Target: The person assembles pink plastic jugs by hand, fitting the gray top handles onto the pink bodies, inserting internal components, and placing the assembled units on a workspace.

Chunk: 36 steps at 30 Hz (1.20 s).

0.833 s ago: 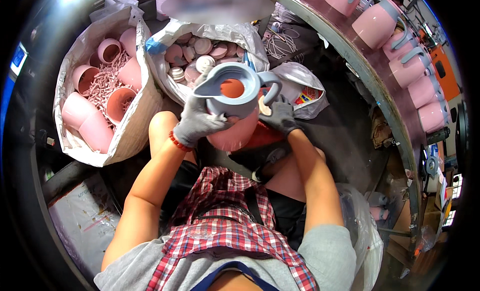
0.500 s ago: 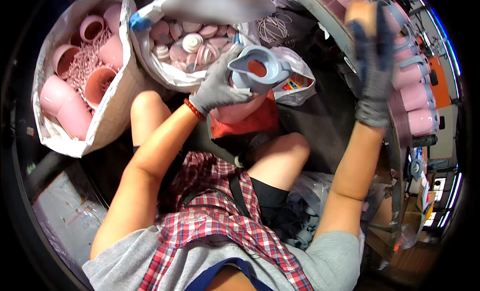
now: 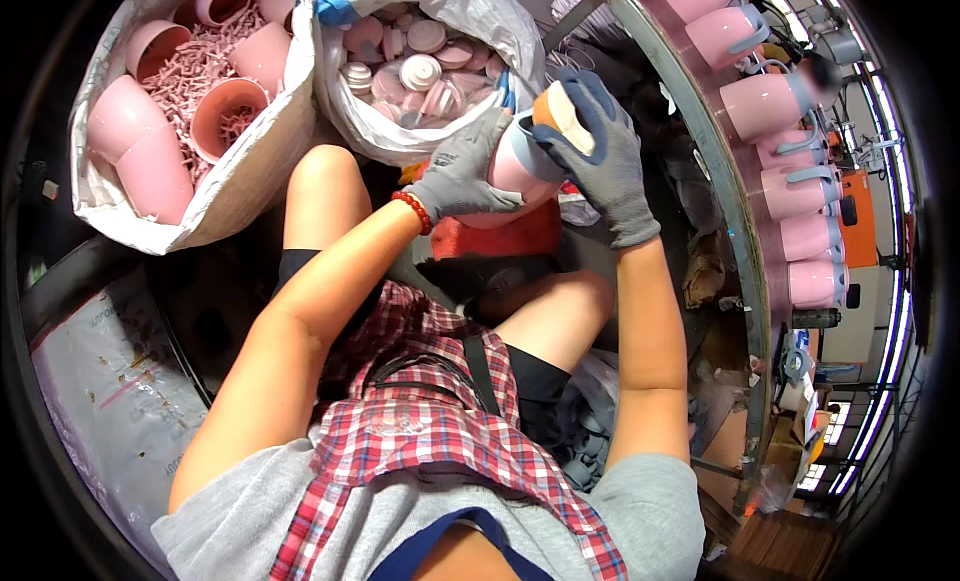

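Note:
My left hand point(image 3: 465, 168), in a grey glove, grips the side of a pink jug point(image 3: 518, 174) with a grey-blue collar point(image 3: 520, 141) around its top. The jug is tilted on a red padded surface point(image 3: 505, 239) between my knees. My right hand point(image 3: 605, 156), gloved in grey with dark blue fingers, is closed around a tan and cream block point(image 3: 564, 119). That block is at the jug's collar, and the right fingers cover part of both. Whether the block presses on the collar is hard to see.
At far left, a white sack point(image 3: 150, 236) holds pink jug bodies and shredded filler. Beside it, a clear-lined bag point(image 3: 345, 126) is full of pink and white round lids. Along the right, several pink jugs point(image 3: 790, 191) line a metal-edged bench point(image 3: 720, 171).
My right hand has come in from the bench side at the right, bringing the block to the jug. The jug has tipped, its opening now turned toward the right hand.

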Motion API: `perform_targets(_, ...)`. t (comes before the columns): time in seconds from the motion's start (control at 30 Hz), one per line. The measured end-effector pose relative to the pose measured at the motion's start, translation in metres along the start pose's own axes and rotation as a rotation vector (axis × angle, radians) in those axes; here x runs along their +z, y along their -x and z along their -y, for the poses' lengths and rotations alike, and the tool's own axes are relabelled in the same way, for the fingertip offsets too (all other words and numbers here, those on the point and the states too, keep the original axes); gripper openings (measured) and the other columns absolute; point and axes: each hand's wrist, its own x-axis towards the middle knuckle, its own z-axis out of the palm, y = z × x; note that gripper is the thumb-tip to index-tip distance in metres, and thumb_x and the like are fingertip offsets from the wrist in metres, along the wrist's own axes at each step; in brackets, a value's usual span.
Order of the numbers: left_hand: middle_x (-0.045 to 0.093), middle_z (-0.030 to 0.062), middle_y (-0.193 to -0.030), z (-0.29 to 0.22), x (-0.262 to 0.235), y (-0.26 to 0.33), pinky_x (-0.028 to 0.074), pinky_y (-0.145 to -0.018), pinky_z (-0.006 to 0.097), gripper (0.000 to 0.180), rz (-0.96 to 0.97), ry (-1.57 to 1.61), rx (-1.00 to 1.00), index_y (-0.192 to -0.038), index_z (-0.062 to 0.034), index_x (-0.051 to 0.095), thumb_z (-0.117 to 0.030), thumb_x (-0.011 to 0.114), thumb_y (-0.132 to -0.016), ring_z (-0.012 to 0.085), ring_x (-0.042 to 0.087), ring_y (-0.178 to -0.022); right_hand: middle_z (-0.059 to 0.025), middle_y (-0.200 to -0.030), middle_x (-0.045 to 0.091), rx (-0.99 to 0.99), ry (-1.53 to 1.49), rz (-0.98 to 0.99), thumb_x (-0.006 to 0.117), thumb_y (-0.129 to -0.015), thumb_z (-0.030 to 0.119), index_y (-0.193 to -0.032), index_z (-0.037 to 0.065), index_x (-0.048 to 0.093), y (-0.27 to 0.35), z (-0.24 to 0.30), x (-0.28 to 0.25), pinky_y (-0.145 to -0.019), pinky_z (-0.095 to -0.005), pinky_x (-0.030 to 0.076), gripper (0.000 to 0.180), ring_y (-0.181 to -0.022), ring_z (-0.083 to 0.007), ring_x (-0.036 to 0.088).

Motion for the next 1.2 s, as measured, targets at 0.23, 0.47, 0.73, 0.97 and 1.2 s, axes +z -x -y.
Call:
perform_targets(0.23,0.044,0.0142,-0.132,-0.009,-0.052,0.025,0.037,-0.102,0.034,0.102,-0.229,0.598,-0.200,-0.142,-0.0006,0.023,-0.017,0.085,-0.062,0.0217,0.044,-0.121,-0.0154,-0.137,0.044,0.532,-0.730,-0.490,0.063,-0.090,0.024,-0.135,-0.006,0.039,0.058,-0.023,0.017,-0.105,-0.0329,0.033,0.059,-0.124,-0.0234,0.043)
perform_targets(0.47,0.049,0.0086,-0.125,-0.023,-0.077,0.031,0.042,-0.096,0.032,0.085,-0.366,0.746,-0.216,-0.136,-0.0010,0.034,-0.015,0.082,-0.068,0.0179,0.049,-0.113,-0.0199,-0.133,0.044,0.557,-0.409,-0.117,0.071,-0.082,0.025,-0.135,0.007,0.042,0.132,-0.068,0.169,-0.100,-0.0371,0.038,0.063,-0.121,-0.0348,0.046)
perform_targets(0.73,0.053,0.0101,-0.121,0.012,-0.059,0.008,0.042,-0.095,0.033,0.069,-0.486,0.778,-0.265,-0.132,-0.0015,0.041,-0.016,0.076,-0.075,0.0191,0.050,-0.112,-0.0155,-0.136,0.045,0.973,-1.917,-0.165,0.048,-0.096,0.032,-0.137,-0.004,0.033,0.062,-0.014,0.093,-0.107,-0.0366,0.032,0.056,-0.127,-0.0253,0.042)
perform_targets(0.97,0.051,0.0046,-0.127,0.053,-0.022,-0.064,0.038,-0.096,0.034,0.071,-0.139,1.043,-0.738,-0.133,-0.0099,0.045,-0.062,0.050,-0.085,0.0197,0.047,-0.117,-0.0106,-0.132,0.050,1.166,-2.392,-0.823,0.045,-0.094,0.043,-0.131,0.005,0.046,0.077,-0.087,0.048,-0.103,-0.0414,0.037,0.053,-0.121,-0.0271,0.047)
perform_targets(1.2,0.062,0.0217,-0.112,0.283,-0.028,-0.012,0.048,-0.085,0.039,0.090,-0.212,-0.194,-0.969,-0.125,0.0040,0.047,-0.065,0.064,-0.069,0.0346,0.061,-0.103,-0.0106,-0.127,0.051,0.831,-1.463,-0.748,0.043,-0.095,0.039,-0.128,0.003,0.048,0.074,-0.099,0.097,-0.096,-0.0379,0.041,0.049,-0.114,-0.0243,0.051)
